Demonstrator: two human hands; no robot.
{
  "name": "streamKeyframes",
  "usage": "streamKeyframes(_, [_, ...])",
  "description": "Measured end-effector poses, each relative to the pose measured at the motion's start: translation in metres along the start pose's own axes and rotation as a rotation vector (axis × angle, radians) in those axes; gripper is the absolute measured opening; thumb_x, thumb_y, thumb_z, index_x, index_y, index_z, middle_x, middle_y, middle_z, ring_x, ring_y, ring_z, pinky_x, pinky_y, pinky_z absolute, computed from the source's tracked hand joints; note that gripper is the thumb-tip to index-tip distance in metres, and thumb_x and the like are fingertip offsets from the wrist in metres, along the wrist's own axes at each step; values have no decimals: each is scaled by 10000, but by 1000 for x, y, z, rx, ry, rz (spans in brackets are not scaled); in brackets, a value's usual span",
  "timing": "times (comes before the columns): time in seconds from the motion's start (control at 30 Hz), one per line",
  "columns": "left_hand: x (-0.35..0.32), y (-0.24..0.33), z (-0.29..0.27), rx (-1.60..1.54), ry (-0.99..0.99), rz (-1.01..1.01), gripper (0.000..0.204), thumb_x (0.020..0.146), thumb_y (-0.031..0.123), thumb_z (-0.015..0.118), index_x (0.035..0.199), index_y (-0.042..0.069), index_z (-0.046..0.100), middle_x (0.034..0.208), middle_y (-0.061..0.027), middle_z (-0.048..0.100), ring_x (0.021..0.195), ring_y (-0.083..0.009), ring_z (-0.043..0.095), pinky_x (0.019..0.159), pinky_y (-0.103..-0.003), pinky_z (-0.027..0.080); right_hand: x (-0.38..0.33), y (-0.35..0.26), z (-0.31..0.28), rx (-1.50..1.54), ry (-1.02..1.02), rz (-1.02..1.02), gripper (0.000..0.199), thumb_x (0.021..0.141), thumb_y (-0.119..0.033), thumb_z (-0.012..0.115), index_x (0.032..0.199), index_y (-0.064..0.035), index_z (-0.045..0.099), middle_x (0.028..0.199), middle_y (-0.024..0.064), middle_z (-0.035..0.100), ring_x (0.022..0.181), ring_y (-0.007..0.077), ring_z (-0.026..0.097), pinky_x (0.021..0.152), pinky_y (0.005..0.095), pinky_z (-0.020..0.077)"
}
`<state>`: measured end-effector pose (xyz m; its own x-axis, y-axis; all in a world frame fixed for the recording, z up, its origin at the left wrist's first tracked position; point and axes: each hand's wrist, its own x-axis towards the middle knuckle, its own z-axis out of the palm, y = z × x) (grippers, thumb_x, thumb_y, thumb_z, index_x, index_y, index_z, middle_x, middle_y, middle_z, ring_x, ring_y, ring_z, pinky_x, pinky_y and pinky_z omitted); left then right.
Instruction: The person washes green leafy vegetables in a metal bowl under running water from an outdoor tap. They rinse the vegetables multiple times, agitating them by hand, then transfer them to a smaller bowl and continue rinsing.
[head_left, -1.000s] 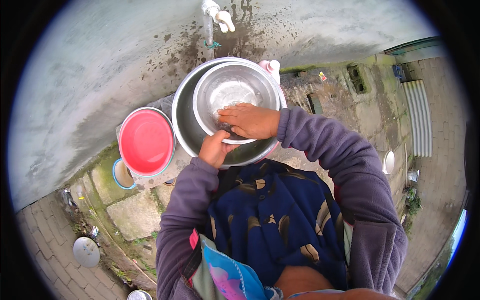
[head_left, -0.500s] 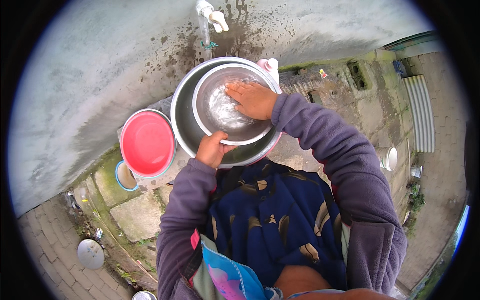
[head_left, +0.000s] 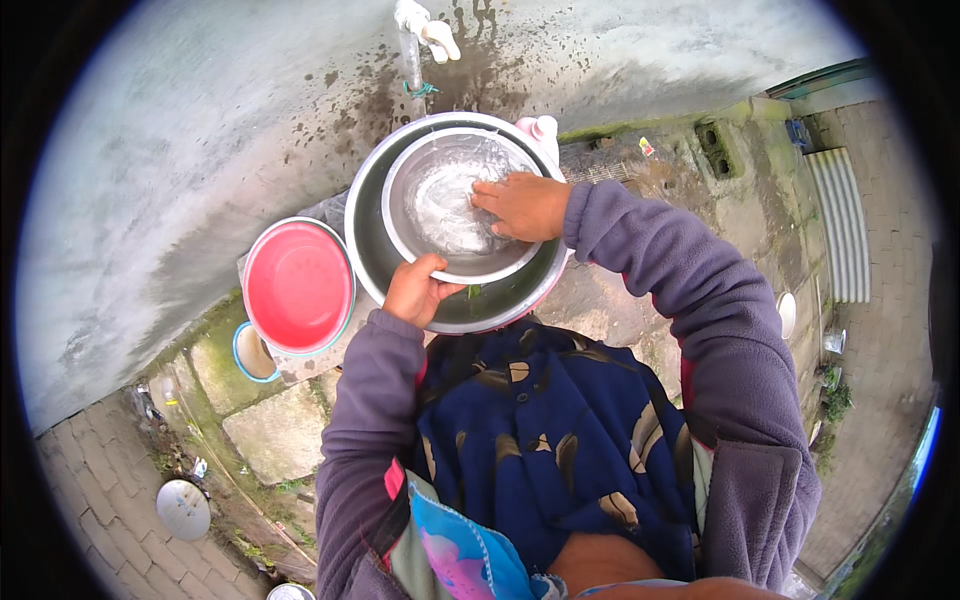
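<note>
A smaller silver metal bowl sits tilted inside a large metal basin. Its inner surface glistens with moving water. My left hand grips the bowl's near rim, thumb over the edge and the other fingers partly hidden underneath. Inside the bowl, toward its right side, my right hand is open with fingers stretched over the wet surface, holding nothing visible. A bit of green leaf shows in the large basin below the bowl's near rim.
A white tap juts from the wall above the basins. Left of them stands a red basin, with a blue-rimmed bucket below it. A pinkish-white bottle stands behind the large basin. A hollow block lies farther right.
My right hand has drawn back to the right within the bowl, and the water has swirled. My left hand keeps its hold on the rim, and the bowl has shifted slightly left.
</note>
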<state>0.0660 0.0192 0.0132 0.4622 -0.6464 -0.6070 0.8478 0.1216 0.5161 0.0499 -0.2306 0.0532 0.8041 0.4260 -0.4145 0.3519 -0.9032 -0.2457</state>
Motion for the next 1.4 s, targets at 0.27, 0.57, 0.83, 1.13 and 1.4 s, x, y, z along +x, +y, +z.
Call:
streamKeyframes(0.27, [-5,8,-5,0,-17,-4,292,915,77,512,1138,-109,540,1120,-180,637,985,-275,679,811,-384,614,-26,-19,-6,104,591,130,506,928,-160,564,1421,-106,465,1516,114,401,1443,295,312,1170,514,232])
streamKeyframes(0.57, [-5,37,-24,65,-38,127,317,915,81,514,1183,-88,533,1139,-180,654,978,-265,691,801,-369,619,-93,15,52,1058,1107,446,660,999,-288,561,1525,-38,251,1499,202,385,1320,283,459,1072,391,407])
streamKeyframes(0.83, [-19,55,-46,158,157,167,276,883,55,508,1125,-68,555,1146,-181,652,962,-280,698,755,-364,634,-159,29,125,1662,961,755,634,1003,-391,513,1501,-63,298,1422,176,472,1200,269,567,979,389,484])
streamKeyframes(1.13, [-18,12,29,60,88,66,328,863,18,508,1182,-44,550,1211,-160,638,1104,-289,641,971,-430,549,-199,27,114,1966,678,294,773,981,-549,486,1504,-24,265,1390,216,478,1134,311,619,946,393,523])
streamKeyframes(1.4, [48,-72,168,243,-186,-180,444,917,81,469,1329,-83,438,1280,-201,596,1160,-326,617,962,-442,556,-252,32,113,2096,743,300,732,975,-403,558,1491,-1,229,1359,196,504,1126,288,628,909,419,565])
